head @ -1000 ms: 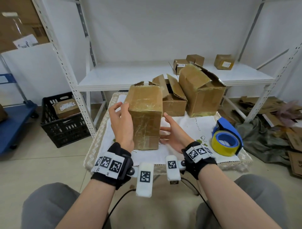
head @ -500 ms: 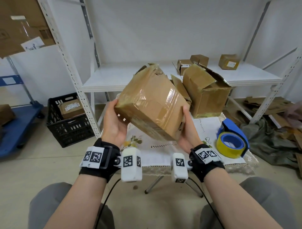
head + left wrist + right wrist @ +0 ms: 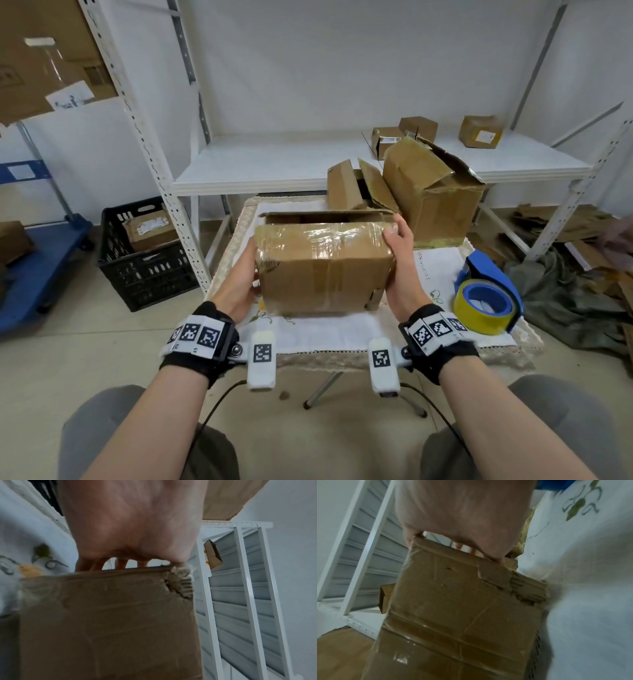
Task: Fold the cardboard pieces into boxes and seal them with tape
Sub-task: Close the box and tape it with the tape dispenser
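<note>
- Cardboard box (image 3: 325, 270), item in hand: lies lengthwise on the cloth-covered table (image 3: 342, 334), near its front edge, held between both hands.
- Left hand (image 3: 239, 277): pressed against the left end panel, palm on the cardboard; the left wrist view shows fingers (image 3: 120, 564) curling over the far edge, so it grips the box.
- Box condition: brown corrugated board, worn. Glossy clear tape runs across the top face and down the front. Far side appears open, with a flap edge standing behind the top face. Torn corner with exposed fluting shows in both wrist views.
- Right hand (image 3: 399, 270): clasps the right end, thumb on the upper corner, fingertips (image 3: 471, 549) hooked over the far edge.
- Progress, judged: this box is folded into shape and taped on at least one seam; the open far side likely awaits closing and tape.
- Small open box (image 3: 356, 186): behind the held one, flaps up, unsealed.
- Large open box (image 3: 435, 192): just right of it, tilted, flaps loose, unsealed.
- Tape dispenser (image 3: 486, 301): blue, carrying a yellow roll, on the table's right edge, apart from both hands.
- Flat cardboard pieces (image 3: 561, 222): on the floor at far right, apparently unfolded stock; much of the task seems left.
</note>
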`<move>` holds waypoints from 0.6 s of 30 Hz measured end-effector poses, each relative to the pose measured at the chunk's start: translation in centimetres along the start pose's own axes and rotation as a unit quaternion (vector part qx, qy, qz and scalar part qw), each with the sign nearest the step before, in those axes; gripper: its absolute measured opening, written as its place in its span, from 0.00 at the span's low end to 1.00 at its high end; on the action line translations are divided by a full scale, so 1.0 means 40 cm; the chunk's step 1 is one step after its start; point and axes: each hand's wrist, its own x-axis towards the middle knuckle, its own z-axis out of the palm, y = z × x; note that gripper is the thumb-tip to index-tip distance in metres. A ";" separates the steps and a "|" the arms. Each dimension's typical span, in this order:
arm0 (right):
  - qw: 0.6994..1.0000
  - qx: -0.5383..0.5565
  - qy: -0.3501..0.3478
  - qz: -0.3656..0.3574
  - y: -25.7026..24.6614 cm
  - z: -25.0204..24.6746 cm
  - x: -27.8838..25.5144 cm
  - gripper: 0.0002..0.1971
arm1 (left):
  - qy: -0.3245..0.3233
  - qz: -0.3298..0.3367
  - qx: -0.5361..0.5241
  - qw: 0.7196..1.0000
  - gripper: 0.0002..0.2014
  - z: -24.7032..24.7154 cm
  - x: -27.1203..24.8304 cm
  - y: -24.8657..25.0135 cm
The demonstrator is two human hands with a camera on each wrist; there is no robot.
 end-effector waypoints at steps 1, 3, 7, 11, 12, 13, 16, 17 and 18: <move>1.000 0.007 -0.002 0.001 0.006 -0.004 0.002 0.36 | -0.007 -0.006 -0.006 1.000 0.20 -0.003 0.001 -0.002; 1.000 0.018 -0.007 0.005 0.017 -0.011 0.005 0.36 | -0.040 -0.012 -0.012 0.999 0.22 -0.012 0.004 -0.004; 0.999 -0.015 -0.036 0.026 0.017 -0.004 0.012 0.44 | -0.059 -0.025 -0.036 0.997 0.18 -0.031 0.002 -0.001; 0.998 -0.005 -0.047 0.043 0.015 -0.010 0.020 0.38 | -0.063 -0.027 -0.049 0.996 0.14 -0.039 0.011 -0.028; 0.998 -0.002 -0.045 0.049 0.018 -0.012 0.024 0.32 | -0.064 -0.026 -0.053 0.996 0.14 -0.040 0.014 -0.032; 0.998 0.000 -0.038 0.050 0.022 -0.014 0.027 0.27 | -0.063 -0.023 -0.053 0.996 0.14 -0.039 0.017 -0.034; 0.998 -0.018 -0.027 0.053 0.022 -0.007 0.022 0.22 | -0.057 -0.011 -0.037 0.998 0.16 -0.038 0.029 -0.038; 0.998 -0.018 -0.025 0.050 0.020 -0.003 0.022 0.21 | -0.057 -0.005 -0.032 0.998 0.16 -0.036 0.031 -0.038; 0.998 -0.016 -0.023 0.049 0.016 0.000 0.021 0.21 | -0.059 0.001 -0.026 0.998 0.16 -0.035 0.034 -0.040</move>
